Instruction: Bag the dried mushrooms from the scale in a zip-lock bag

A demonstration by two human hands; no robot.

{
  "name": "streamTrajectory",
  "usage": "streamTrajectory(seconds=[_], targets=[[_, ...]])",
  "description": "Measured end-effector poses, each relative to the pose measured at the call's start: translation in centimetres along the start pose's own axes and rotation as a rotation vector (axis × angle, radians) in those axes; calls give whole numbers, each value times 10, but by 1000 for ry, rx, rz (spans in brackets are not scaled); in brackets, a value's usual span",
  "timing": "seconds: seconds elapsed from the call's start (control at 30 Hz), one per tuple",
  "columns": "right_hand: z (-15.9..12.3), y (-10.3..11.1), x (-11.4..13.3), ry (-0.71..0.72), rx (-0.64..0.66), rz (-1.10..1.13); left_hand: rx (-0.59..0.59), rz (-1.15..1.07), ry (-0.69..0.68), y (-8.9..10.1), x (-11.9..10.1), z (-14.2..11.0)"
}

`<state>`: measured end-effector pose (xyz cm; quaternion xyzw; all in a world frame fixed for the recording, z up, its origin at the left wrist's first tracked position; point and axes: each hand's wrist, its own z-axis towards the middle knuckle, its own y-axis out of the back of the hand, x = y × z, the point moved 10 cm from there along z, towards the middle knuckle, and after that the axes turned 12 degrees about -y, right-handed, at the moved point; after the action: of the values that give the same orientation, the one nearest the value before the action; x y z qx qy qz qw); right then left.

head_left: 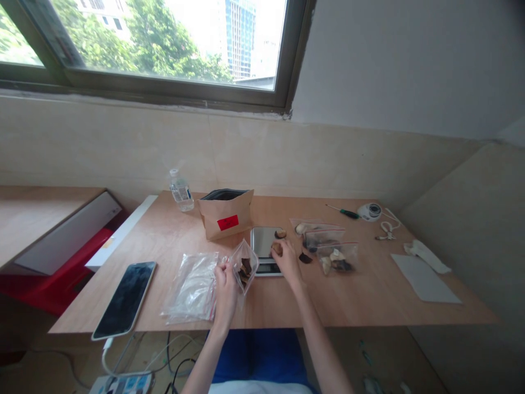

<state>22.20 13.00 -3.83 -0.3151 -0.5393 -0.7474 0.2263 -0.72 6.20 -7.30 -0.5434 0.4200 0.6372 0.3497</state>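
Your left hand (225, 287) holds a small clear zip bag (248, 262). The bag tilts, with its pointy end down toward the table. Dark brown chunks (245, 272) sit inside it. Your right hand (287, 261) pinches a small brown chunk (276, 249) over the shiny top of a kitchen scale (262, 243). Another brown chunk (280, 234) sits at the far right corner of the scale. A dark chip (304, 258) lies on the table, just right of your right hand.

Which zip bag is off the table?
The small clear zip bag of dark pieces, held up by the left hand; the other bags lie on the table.
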Motion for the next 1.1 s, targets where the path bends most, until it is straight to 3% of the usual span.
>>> streamTrajectory(seconds=[0.13,0.23,0.33,0.47,0.6,0.8,0.97,1.1], targets=[[-10,16,46,17,103,196,7,-3,-15,-3,1,0],[-28,21,92,106,239,276,5,-8,-34,-5,0,0],[-39,21,110,150,284,261,6,-16,-18,-5,1,-1],[-23,14,80,109,181,253,-1,-7,-7,0,5,0],[12,3,27,79,-3,12,14,-22,19,1,7,-1],[48,-14,-27,19,-36,-211,14,3,19,3,0,-4],[42,-8,-35,-21,-63,-207,0,1,6,4,0,-3],[28,5,-15,-23,-51,-147,-13,-7,8,3,4,-2]])
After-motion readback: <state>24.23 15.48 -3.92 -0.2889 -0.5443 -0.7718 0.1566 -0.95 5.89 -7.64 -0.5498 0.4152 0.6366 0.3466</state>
